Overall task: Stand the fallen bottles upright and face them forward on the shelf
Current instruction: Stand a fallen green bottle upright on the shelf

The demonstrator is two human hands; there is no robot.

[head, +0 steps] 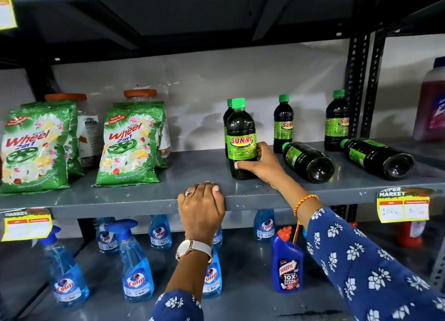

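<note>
A dark SUNNY bottle point(240, 137) with a green cap stands upright on the grey shelf point(144, 198), its label facing me. My right hand point(261, 163) wraps its lower right side. Another upright bottle point(227, 118) hides just behind it. Two more stand at the back, one bottle point(283, 123) in the middle and one bottle point(336, 121) by the post, labels turned sideways. Two fallen bottles lie on their sides with bases toward me: one point(309, 162) close to my right hand, the other point(378, 158) further right. My left hand point(202, 206) grips the shelf's front edge.
Green Wheel detergent bags point(130, 145) and orange-lidded jars point(144, 95) fill the shelf's left side. Blue Colin spray bottles point(134, 265) and a Harpic bottle point(286, 265) stand on the lower shelf. A black upright post point(358, 84) bounds the right. Yellow price tags point(403, 208) hang from the edge.
</note>
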